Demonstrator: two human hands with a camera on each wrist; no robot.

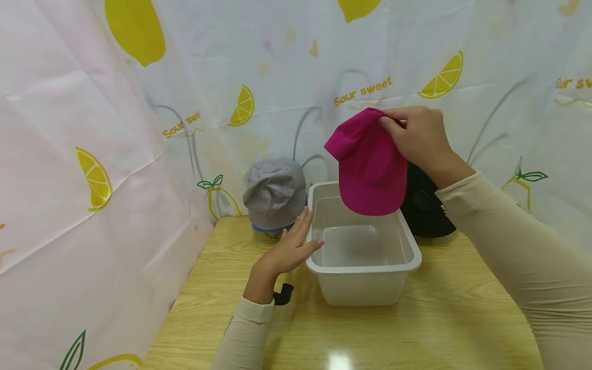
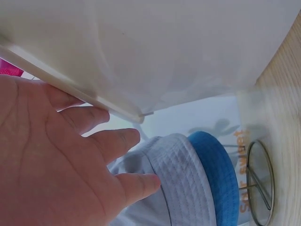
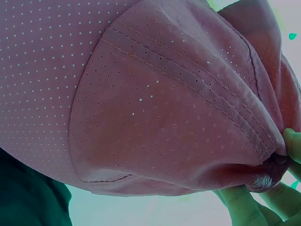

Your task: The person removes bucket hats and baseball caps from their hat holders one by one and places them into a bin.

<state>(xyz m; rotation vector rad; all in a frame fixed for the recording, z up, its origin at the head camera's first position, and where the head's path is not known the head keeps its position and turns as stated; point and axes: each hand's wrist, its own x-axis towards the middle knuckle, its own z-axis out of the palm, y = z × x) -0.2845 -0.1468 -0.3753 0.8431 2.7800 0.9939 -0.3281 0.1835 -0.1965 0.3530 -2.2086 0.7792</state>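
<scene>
My right hand point(image 1: 418, 136) pinches a magenta cap point(image 1: 367, 164) by its top and holds it in the air over the back of a white plastic bin point(image 1: 365, 267). In the right wrist view the cap's perforated cloth point(image 3: 141, 94) fills the frame, with my fingertips point(image 3: 244, 202) gripping it at the lower right. My left hand point(image 1: 291, 246) rests with straight fingers against the bin's left rim. The left wrist view shows that palm point(image 2: 51, 160) beside the bin wall point(image 2: 178, 47) and holding nothing.
A grey bucket hat point(image 1: 275, 192) with a blue edge sits on a wire stand point(image 2: 261, 181) left of the bin. A black hat point(image 1: 423, 205) lies behind the bin on the right. The wooden table point(image 1: 416, 329) is walled by a lemon-print curtain point(image 1: 139, 103).
</scene>
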